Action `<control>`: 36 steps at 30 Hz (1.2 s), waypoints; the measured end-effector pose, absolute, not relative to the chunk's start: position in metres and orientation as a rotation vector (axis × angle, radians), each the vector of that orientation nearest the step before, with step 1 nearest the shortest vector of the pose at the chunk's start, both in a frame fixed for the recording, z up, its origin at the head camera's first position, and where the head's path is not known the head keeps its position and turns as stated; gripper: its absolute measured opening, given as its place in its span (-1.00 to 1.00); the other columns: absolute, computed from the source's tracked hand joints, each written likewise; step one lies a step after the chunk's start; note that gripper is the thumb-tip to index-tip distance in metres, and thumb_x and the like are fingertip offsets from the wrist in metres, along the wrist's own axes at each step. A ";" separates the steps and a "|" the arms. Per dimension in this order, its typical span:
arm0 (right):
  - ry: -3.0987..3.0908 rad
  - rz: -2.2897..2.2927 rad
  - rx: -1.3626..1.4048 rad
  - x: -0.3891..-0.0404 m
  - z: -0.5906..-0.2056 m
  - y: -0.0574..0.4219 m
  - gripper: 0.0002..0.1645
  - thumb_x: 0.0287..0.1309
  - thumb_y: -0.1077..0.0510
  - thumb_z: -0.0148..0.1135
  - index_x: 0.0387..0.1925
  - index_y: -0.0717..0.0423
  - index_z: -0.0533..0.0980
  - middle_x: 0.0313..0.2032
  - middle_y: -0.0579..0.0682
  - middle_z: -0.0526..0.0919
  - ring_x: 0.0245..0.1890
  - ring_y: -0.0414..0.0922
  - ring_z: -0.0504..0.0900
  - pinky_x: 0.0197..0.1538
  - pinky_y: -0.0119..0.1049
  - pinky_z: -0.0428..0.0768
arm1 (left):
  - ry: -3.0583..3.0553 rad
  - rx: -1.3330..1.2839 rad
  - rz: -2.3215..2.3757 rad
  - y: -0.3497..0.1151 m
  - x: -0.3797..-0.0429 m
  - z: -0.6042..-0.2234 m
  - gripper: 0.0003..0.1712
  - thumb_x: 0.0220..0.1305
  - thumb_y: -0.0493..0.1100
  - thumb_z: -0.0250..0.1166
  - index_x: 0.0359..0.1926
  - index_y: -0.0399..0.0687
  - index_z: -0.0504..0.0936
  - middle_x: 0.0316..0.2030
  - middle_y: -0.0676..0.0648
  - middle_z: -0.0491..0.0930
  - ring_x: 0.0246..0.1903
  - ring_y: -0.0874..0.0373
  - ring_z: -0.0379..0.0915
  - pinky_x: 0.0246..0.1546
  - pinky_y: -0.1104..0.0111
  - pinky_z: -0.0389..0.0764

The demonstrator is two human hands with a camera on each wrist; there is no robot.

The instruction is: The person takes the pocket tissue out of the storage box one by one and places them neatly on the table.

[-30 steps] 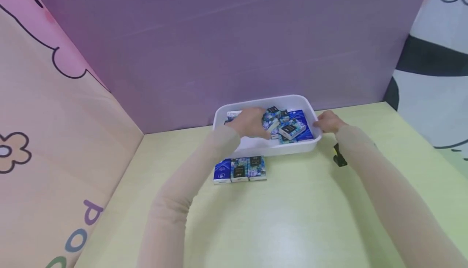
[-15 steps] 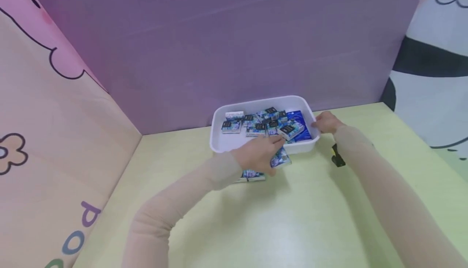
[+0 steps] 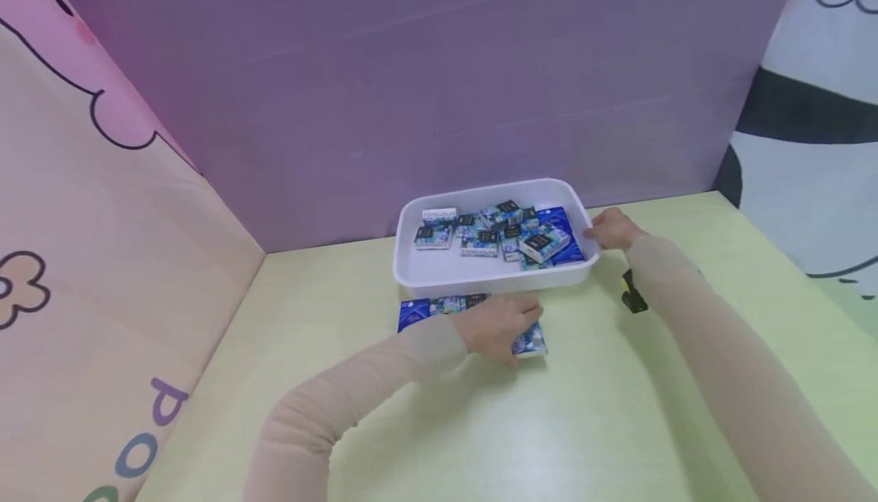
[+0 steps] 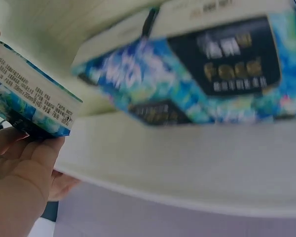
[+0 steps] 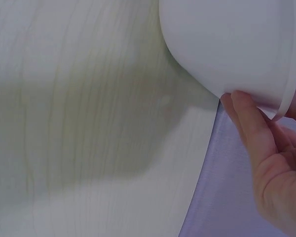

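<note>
My left hand [image 3: 497, 327] grips a blue flowered pocket tissue pack [image 3: 530, 340] just in front of the white plastic tray [image 3: 494, 284]. The left wrist view shows this held tissue pack [image 4: 34, 96] with its printed side facing the camera. To its left lies a row of tissue packs, one plain dark blue pack [image 3: 413, 311] at the end and flowered packs [image 3: 447, 305] beside it, partly hidden by my hand and sleeve. My right hand [image 3: 613, 228] holds the tray's right end, thumb over the rim and fingers [image 5: 249, 121] against the outer wall.
Several flowered tissue packs [image 3: 480, 244] and a dark blue pack [image 3: 568, 237] lie loose inside the tray. A small black and yellow object [image 3: 634, 296] is on the table by my right forearm. Behind the tray rises a purple backdrop [image 3: 411, 91].
My left hand has come out of the tray with a flowered tissue pack and moved it over the front rim, down to the right end of the row. My right hand has stayed on the tray.
</note>
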State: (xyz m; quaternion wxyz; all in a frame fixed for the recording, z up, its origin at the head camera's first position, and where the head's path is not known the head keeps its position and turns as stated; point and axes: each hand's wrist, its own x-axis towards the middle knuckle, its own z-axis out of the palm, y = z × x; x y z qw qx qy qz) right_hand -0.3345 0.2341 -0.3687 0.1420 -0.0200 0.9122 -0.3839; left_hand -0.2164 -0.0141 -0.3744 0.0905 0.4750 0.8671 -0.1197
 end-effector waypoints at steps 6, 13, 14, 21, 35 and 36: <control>2.615 -1.117 -0.055 -0.335 -0.370 0.234 -0.52 0.22 0.23 -0.07 0.03 0.60 0.29 -0.04 0.45 0.47 -0.08 0.19 0.50 0.11 0.06 0.46 | 2.531 1.334 -0.354 -0.013 -0.221 -0.388 0.05 -0.04 0.14 0.37 0.37 -0.19 0.08 0.36 -0.13 0.11 0.31 0.05 0.13 0.35 0.39 0.13; 2.611 -1.117 -0.036 -0.334 -0.370 0.233 -0.52 0.22 0.22 -0.07 0.02 0.59 0.31 -0.04 0.44 0.48 -0.07 0.19 0.50 0.13 0.08 0.45 | 2.538 1.217 -0.244 -0.021 -0.219 -0.394 0.04 0.01 0.07 0.32 0.40 -0.15 -0.02 0.41 -0.12 -0.06 0.37 0.04 -0.03 0.38 0.35 0.03; 2.624 -1.117 -0.049 -0.334 -0.370 0.233 -0.53 0.22 0.23 -0.07 0.01 0.60 0.32 -0.06 0.44 0.50 -0.10 0.18 0.51 0.11 0.07 0.47 | 2.543 1.225 -0.234 -0.022 -0.219 -0.394 0.03 0.02 0.05 0.31 0.40 -0.16 -0.02 0.41 -0.12 -0.07 0.37 0.04 -0.04 0.39 0.35 0.02; 2.665 -1.120 -0.115 -0.334 -0.370 0.235 -0.57 0.19 0.27 -0.03 -0.07 0.64 0.37 -0.18 0.44 0.56 -0.32 0.01 0.57 -0.07 -0.04 0.57 | 2.602 1.199 -0.226 -0.023 -0.216 -0.396 -0.13 0.13 -0.16 0.20 0.39 -0.22 -0.02 0.42 -0.15 -0.12 0.39 0.06 -0.10 0.38 0.39 -0.01; 2.653 -1.122 -0.111 -0.333 -0.370 0.235 -0.55 0.21 0.26 -0.07 -0.04 0.64 0.35 -0.14 0.46 0.53 -0.22 0.11 0.55 0.00 0.02 0.54 | 2.753 1.100 -0.241 -0.019 -0.215 -0.405 -0.25 0.20 -0.19 0.13 0.36 -0.24 0.06 0.40 -0.17 -0.04 0.38 0.04 -0.08 0.35 0.33 0.13; 2.652 -1.123 -0.109 -0.334 -0.370 0.234 -0.55 0.21 0.26 -0.07 -0.04 0.64 0.35 -0.12 0.46 0.52 -0.21 0.12 0.55 0.01 0.02 0.53 | 2.757 1.089 -0.241 -0.018 -0.215 -0.405 -0.26 0.20 -0.20 0.13 0.36 -0.24 0.06 0.40 -0.17 -0.04 0.38 0.04 -0.08 0.34 0.33 0.13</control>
